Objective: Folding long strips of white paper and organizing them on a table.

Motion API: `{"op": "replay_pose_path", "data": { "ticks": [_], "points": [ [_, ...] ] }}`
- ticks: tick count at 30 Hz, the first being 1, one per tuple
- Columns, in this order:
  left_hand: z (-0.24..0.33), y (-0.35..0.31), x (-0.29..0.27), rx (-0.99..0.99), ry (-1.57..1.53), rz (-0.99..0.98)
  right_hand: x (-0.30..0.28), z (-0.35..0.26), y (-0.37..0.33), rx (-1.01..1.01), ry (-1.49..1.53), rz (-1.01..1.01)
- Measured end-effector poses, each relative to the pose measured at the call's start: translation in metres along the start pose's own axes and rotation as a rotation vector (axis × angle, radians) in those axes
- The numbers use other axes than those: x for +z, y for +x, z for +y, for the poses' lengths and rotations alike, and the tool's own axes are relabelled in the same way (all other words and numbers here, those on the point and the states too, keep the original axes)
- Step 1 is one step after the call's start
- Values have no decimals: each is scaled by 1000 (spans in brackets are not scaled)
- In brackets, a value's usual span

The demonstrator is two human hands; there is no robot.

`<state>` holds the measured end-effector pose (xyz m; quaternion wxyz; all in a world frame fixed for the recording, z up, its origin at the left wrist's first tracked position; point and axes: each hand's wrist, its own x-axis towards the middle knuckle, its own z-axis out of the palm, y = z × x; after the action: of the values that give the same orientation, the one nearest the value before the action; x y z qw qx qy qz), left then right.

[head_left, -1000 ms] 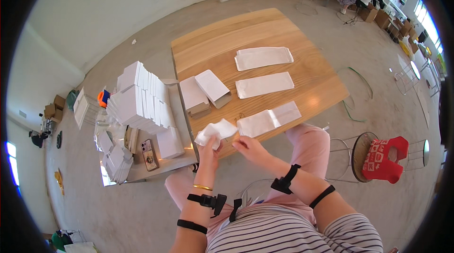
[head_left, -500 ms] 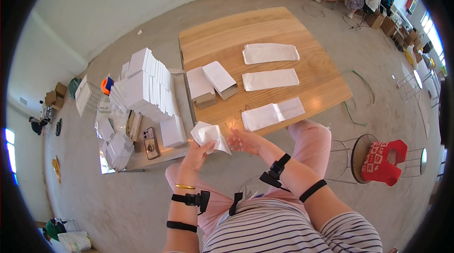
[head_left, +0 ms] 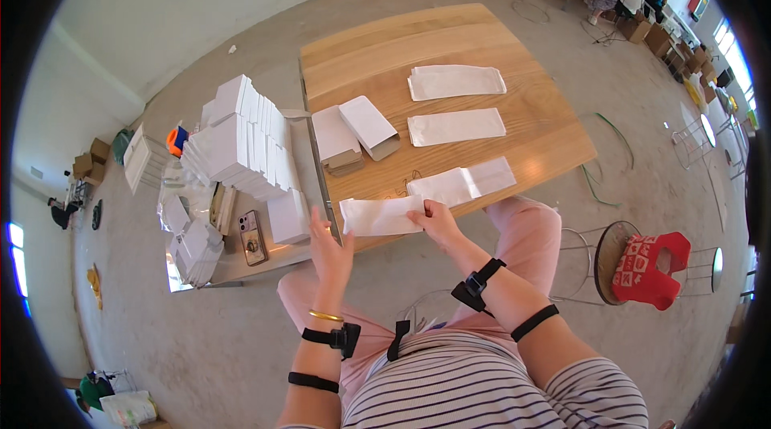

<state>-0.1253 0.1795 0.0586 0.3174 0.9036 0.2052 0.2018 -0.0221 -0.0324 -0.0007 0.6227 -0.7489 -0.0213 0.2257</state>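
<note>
holding a flat white piece (head_left: 379, 217) in the right hand (head_left: 440, 223), pinched narrowly between thumb and fingers at its right end. reaching leftward from that pinch, rather than away across the wooden table (head_left: 385, 44); running lengthwise from left to right, much longer than deep, almost square to the body. placed at the near edge of the wooden table, toward the body; resting there or held just above, cannot tell. lying between both hands, then: gripped at one end, and at the other stopping just beside the left hand (head_left: 331, 259). spread wide there and pointing away from the body, apparently holding nothing; touching the near left corner of the piece or barely clear of it, cannot tell. so, at the free end, nearer to the left hand; at the pinched end, to the right. seen just beyond the right grip, and partly overlapped in view by the held end, a near white stack (head_left: 474, 178), slanting slightly up toward the right along much the same axis. farther off, going away from the body, also a middle white stack (head_left: 458, 127) and a far white stack (head_left: 458, 82). beyond the free end, two white boxes (head_left: 369, 128); past the left edge, a pile of white boxes (head_left: 249, 148) and a phone (head_left: 251, 238).
</note>
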Motion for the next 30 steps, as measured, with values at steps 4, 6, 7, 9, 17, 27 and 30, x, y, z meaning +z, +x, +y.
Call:
{"op": "replay_pose_path", "data": {
  "ticks": [4,6,7,9,17,27,30],
  "points": [
    [13,-19,26,34,-107,-177,1,3,-2,-56,81,92],
    [22,-21,39,220,-239,-351,1,2,-1,-145,-21,109],
    [27,-22,44,219,-240,-353,2,-1,-2,-142,-23,110],
    [37,-19,55,108,-397,-389,1,-4,-2,-140,-104,93],
    [47,-4,67,-173,-652,-552,-2,-23,-5,163,373,-117],
    [21,1,66,-522,-919,-437,-10,-17,-4,102,258,-129],
    [38,-2,65,-331,-767,-473,-11,-15,-2,89,117,-152]
  ]
}}
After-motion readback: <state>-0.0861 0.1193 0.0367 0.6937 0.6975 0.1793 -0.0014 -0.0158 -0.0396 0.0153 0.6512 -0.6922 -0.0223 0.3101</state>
